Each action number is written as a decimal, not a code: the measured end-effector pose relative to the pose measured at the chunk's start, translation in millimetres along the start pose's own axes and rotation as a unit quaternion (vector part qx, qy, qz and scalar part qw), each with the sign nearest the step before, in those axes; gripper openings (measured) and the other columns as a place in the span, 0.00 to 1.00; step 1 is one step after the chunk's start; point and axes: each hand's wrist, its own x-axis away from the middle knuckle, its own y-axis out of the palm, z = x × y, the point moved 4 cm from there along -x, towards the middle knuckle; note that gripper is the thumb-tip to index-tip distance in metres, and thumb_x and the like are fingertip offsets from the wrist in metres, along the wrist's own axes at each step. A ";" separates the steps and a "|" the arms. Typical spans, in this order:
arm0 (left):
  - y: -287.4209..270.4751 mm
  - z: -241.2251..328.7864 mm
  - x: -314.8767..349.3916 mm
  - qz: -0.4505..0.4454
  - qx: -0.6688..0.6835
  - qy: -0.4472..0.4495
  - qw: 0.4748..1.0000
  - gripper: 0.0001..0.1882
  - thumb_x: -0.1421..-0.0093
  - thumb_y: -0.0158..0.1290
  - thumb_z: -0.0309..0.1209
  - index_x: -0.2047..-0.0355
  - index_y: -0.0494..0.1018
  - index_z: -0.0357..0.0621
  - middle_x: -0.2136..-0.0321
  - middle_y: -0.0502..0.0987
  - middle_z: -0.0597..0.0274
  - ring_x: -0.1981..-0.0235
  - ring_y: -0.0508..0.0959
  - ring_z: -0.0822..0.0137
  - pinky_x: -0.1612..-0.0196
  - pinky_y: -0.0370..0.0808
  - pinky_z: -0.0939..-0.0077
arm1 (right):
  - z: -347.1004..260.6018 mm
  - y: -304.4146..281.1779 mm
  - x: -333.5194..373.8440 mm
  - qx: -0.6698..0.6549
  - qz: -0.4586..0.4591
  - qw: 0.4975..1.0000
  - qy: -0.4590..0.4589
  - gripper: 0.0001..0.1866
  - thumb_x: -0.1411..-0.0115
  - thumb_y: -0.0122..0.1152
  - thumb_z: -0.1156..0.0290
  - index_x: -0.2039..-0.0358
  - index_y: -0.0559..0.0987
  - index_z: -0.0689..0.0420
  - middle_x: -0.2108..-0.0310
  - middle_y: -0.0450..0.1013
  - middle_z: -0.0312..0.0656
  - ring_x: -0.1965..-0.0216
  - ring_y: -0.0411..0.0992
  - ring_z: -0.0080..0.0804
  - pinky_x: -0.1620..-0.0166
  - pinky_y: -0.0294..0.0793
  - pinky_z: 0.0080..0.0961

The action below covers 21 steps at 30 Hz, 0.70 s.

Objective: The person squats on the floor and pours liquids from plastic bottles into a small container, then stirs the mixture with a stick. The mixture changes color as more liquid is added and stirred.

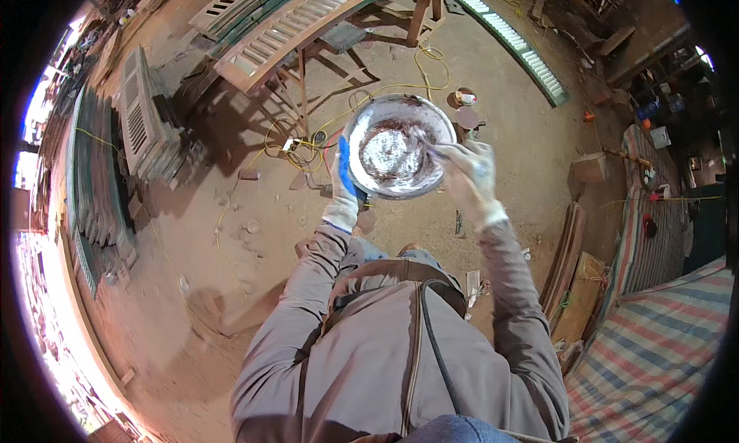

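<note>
A round metal basin [444, 173] is held up in front of me, its inside smeared with a white and dark reddish-brown mixture [390, 152]. My left hand [343, 183], in a white glove with a blue part, grips the basin's left side. Over the right rim, my right hand [471, 168], in a pale stained glove, is closed. A slim tool [437, 149] reaches from its fingers into the basin; its kind is blurred and I cannot make it out.
Louvred wooden panels [285, 39] lie on trestles ahead. More shutters [138, 116] lean at the left. Yellow cables [312, 154] coil across the dirt floor. A small open tin [465, 96] stands beyond the basin. Striped tarpaulin [666, 343] covers something at right.
</note>
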 end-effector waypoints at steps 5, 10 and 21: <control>12.1 15.6 6.0 -0.031 -0.011 0.015 0.999 0.35 0.27 0.43 0.54 0.30 0.61 0.42 0.36 0.71 0.53 0.39 0.74 0.57 0.34 0.70 0.58 | -20.9 15.6 25.0 -0.011 -0.069 0.993 -0.093 0.06 0.44 0.67 0.72 0.65 0.87 0.50 0.68 0.83 0.36 0.64 0.78 0.36 0.53 0.72 0.35; -11.3 -12.1 -26.7 -0.022 -0.005 -0.030 0.999 0.36 0.27 0.43 0.54 0.30 0.60 0.40 0.34 0.68 0.55 0.36 0.71 0.60 0.31 0.66 0.62 | 10.1 31.0 -6.4 -0.068 0.036 0.996 0.038 0.06 0.48 0.70 0.72 0.67 0.87 0.50 0.71 0.83 0.38 0.65 0.79 0.37 0.54 0.70 0.36; 10.4 -1.0 -7.1 -0.009 -0.044 -0.019 0.999 0.37 0.28 0.45 0.56 0.31 0.61 0.40 0.36 0.70 0.52 0.39 0.74 0.55 0.34 0.71 0.55 | -8.0 41.3 18.2 -0.121 -0.087 0.989 0.019 0.10 0.44 0.69 0.72 0.60 0.87 0.52 0.63 0.83 0.44 0.58 0.79 0.43 0.50 0.73 0.38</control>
